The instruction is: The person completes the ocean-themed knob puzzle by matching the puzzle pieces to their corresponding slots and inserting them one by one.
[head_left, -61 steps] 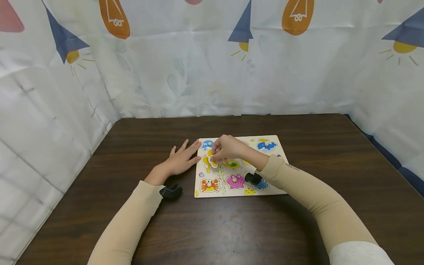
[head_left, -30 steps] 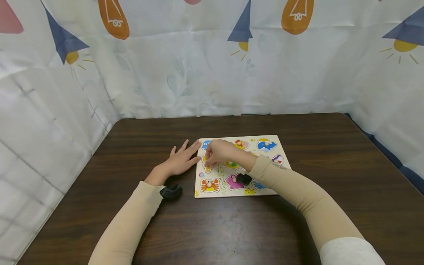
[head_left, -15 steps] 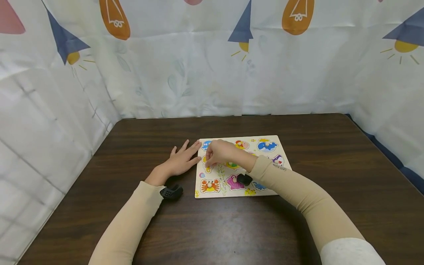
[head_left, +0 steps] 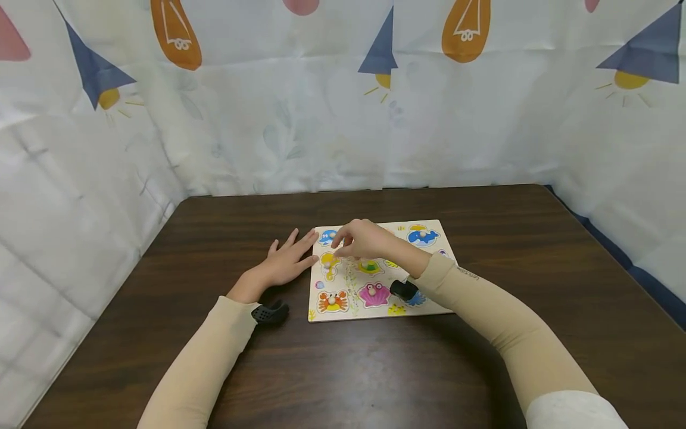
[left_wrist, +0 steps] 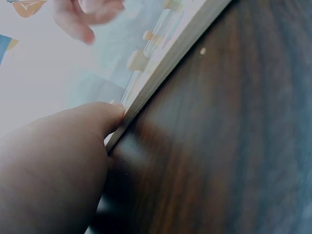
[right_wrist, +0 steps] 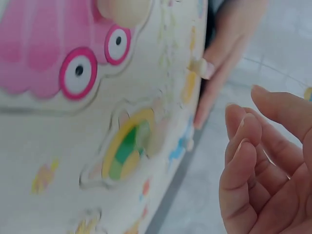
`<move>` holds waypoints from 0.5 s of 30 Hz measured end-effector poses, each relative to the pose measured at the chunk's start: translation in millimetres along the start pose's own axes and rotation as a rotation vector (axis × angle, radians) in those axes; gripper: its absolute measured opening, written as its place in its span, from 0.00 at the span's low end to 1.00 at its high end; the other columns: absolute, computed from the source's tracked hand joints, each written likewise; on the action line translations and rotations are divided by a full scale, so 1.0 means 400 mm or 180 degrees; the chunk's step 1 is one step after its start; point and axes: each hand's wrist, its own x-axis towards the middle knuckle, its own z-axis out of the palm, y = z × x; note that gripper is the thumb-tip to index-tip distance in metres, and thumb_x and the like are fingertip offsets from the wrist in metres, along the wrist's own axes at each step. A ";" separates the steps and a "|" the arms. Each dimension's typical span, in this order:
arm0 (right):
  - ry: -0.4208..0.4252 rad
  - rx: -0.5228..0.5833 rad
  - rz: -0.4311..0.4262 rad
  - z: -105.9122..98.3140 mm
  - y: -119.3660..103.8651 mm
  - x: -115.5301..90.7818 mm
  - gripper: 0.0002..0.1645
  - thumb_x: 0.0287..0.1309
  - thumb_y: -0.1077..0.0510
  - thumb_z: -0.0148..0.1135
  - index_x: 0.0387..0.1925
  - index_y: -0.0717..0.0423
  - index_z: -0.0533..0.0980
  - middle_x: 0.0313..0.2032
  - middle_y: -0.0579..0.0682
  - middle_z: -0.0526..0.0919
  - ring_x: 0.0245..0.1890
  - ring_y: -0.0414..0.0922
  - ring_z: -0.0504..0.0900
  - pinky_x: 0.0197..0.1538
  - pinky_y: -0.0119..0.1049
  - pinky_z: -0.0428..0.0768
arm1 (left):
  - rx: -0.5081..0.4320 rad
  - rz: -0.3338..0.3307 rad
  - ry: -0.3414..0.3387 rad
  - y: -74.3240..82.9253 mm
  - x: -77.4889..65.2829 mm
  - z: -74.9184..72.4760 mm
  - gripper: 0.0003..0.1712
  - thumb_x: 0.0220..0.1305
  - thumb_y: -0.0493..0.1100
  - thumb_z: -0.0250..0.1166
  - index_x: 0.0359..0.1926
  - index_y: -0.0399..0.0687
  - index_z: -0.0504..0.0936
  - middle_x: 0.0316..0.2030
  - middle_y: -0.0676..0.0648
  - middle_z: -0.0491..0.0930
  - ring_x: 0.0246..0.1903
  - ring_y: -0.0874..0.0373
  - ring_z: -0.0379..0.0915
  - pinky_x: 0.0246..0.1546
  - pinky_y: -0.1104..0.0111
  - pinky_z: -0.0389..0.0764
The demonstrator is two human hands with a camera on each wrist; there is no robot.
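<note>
A wooden knob puzzle board with sea-animal pieces lies on the table. My left hand rests at its left side with fingers spread; in the left wrist view, the thumb presses at the board's edge. Over the board's upper left, my right hand hovers with nothing between thumb and fingers. In the right wrist view its fingers are loosely curled, apart from the thumb. Just left of them lies the yellow seahorse piece in its place. A green turtle piece shows beneath the hand.
Around the board are a crab piece, a pink shell piece, a blue whale piece and another blue piece. The brown table reaches back to a patterned white curtain.
My right hand first lowers the seahorse piece into its place at the board's left, then lets go and rises back to the right. The left hand stays at the board's edge.
</note>
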 end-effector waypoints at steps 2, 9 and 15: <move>0.0056 0.0077 -0.0038 -0.010 0.003 -0.009 0.15 0.68 0.55 0.68 0.52 0.57 0.85 0.34 0.48 0.86 0.27 0.46 0.84 0.35 0.33 0.81 | -0.0016 -0.0029 0.0001 -0.007 -0.003 -0.004 0.40 0.81 0.59 0.49 0.83 0.52 0.46 0.82 0.47 0.41 0.79 0.39 0.27 0.69 0.31 0.28; 0.0455 0.0346 -0.0120 -0.035 0.028 -0.070 0.15 0.69 0.55 0.67 0.52 0.57 0.85 0.36 0.52 0.86 0.33 0.55 0.86 0.30 0.35 0.81 | -0.0098 -0.0034 0.0014 -0.027 -0.009 -0.009 0.41 0.80 0.59 0.52 0.83 0.51 0.49 0.81 0.45 0.43 0.79 0.37 0.29 0.69 0.31 0.30; 0.1111 0.0480 -0.0393 -0.075 0.081 -0.151 0.14 0.70 0.58 0.66 0.53 0.57 0.85 0.40 0.52 0.86 0.34 0.55 0.83 0.33 0.38 0.79 | -0.0155 0.0003 0.0022 -0.028 -0.008 -0.039 0.41 0.80 0.58 0.53 0.82 0.49 0.51 0.81 0.41 0.43 0.79 0.36 0.31 0.69 0.30 0.33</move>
